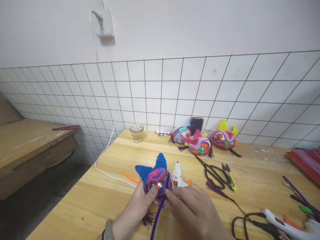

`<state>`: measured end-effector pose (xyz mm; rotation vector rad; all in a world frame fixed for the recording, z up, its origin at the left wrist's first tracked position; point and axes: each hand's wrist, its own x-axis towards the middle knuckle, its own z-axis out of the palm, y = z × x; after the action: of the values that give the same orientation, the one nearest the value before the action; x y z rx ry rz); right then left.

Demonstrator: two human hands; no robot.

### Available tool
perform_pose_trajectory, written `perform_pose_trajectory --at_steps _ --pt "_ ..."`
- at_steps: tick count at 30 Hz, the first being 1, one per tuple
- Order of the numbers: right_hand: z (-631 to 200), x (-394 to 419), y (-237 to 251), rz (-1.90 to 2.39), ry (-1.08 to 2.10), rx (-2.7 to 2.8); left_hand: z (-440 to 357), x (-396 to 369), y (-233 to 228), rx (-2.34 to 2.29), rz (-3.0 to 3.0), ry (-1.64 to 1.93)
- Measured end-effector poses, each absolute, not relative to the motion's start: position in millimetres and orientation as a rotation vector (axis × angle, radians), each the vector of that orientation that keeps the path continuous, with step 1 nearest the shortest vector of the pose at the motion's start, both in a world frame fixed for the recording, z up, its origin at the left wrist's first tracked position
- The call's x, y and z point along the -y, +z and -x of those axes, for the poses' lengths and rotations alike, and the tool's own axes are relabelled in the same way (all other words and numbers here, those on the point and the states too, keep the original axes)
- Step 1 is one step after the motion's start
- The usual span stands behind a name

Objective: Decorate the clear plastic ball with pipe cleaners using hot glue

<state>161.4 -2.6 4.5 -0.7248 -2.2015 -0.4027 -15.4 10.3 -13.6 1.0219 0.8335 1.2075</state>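
My left hand is closed around a clear round ball, its thumb on the front. Two blue ridged ears stand on top of the ball, with a pink coil just below them. A purple pipe cleaner runs across the ball's right side and hangs loose toward me. My right hand pinches that pipe cleaner against the ball. A dark tassel shows under the ball. Just behind my right hand lies a white hot glue gun.
Finished colourful heads stand at the back by the tiled wall, near a glass of liquid. Black scissors and yellow snips lie to the right. A second glue gun and red pipe cleaners are at the far right. A white cord crosses the left edge.
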Motion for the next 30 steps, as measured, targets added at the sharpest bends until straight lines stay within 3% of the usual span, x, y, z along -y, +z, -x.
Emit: perform_pose_trajectory --at_steps 30 --pt "-162.9 6.5 12.2 0.662 -0.402 2.141 15.1 -6.3 -8.1 -0.613 -0.930 1.109"
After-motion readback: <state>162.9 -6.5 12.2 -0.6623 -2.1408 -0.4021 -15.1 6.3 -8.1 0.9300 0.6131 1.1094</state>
